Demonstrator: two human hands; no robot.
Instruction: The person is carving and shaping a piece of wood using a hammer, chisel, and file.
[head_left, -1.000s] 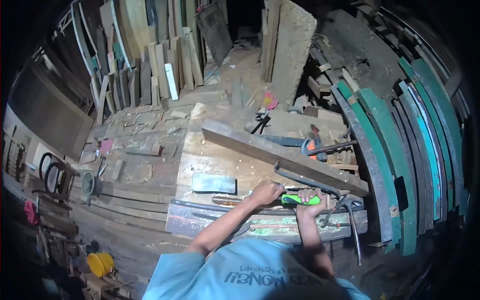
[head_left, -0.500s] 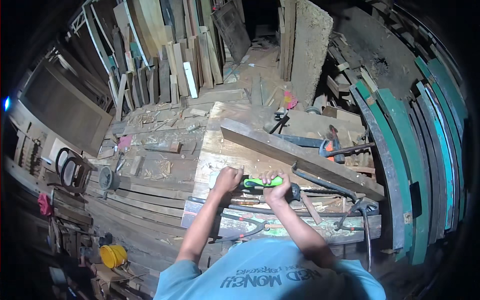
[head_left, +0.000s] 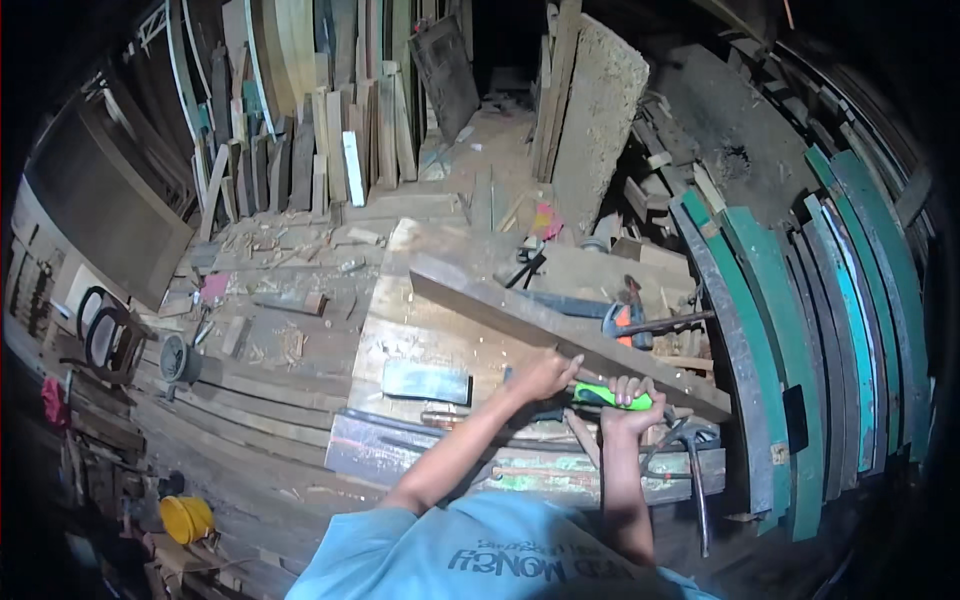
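My right hand [head_left: 632, 410] is wrapped round the bright green grip of a green-and-black hand-held tool [head_left: 597, 394]; its exact kind is hard to tell. At the tool's front end, my left hand [head_left: 545, 376] is closed, with its thumb side toward the long board. That thick brown board [head_left: 500, 305] lies slanting across the pale wooden worktop [head_left: 385, 335], just beyond both hands. To the left of my left forearm rests a flat, grey rectangular block [head_left: 427, 382]. Much of the tool's underside is hidden by my hands.
A clamp with an orange part [head_left: 622, 322] lies beyond the board. A metal bar [head_left: 697, 490] juts over the bench's near right corner. Green-painted planks [head_left: 760, 330] stand along the right. Upright boards [head_left: 340, 140] lean at the back left; a yellow bucket [head_left: 188, 519] sits low left.
Both hands and the green-and-black tool have moved right along the near side of the board. The grey block, partly covered before, now shows fully. The view has shifted a little.
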